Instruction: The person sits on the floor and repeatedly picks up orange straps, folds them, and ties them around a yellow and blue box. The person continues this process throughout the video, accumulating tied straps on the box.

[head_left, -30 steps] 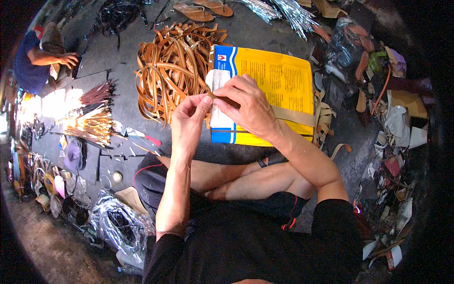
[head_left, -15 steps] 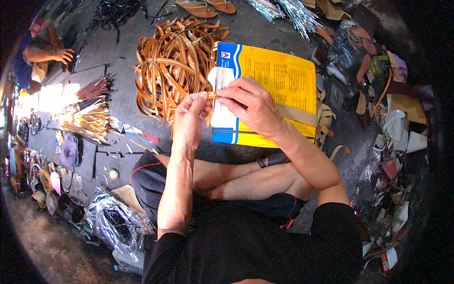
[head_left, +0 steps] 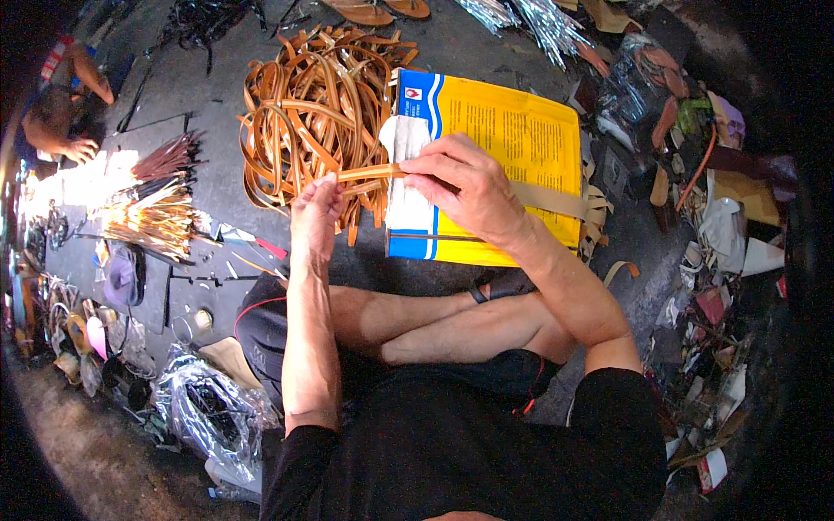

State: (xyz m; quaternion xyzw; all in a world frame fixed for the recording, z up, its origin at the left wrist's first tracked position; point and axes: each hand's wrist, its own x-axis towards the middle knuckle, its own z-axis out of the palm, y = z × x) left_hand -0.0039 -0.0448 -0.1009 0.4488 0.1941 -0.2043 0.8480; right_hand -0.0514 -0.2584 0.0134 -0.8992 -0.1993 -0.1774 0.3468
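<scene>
A tan leather-like strap point(head_left: 369, 173) is stretched taut between my hands, level above the left end of a yellow and blue box point(head_left: 504, 113). My left hand point(head_left: 316, 217) pinches the strap at its left, beside the pile of brown straps point(head_left: 317, 104). Over the box, my right hand point(head_left: 473, 187) grips the other part between thumb and fingers, hiding that end. A white pad or cloth point(head_left: 407, 204) covers part of the box's left end, under the strap. Across the right part of the box runs a beige band point(head_left: 552, 201).
Bundles of thin brown and gold strips point(head_left: 156, 217) lie at the left, near another person's hand point(head_left: 82, 150). Sandals point(head_left: 360, 10) and silvery strips point(head_left: 552, 35) are at the back. Scraps point(head_left: 721, 304) line the right; clear plastic point(head_left: 213, 408) lies lower left.
My left hand has moved left, away from my right hand, so a longer piece of strap shows between them. The other person's hand at the left has shifted down and left.
</scene>
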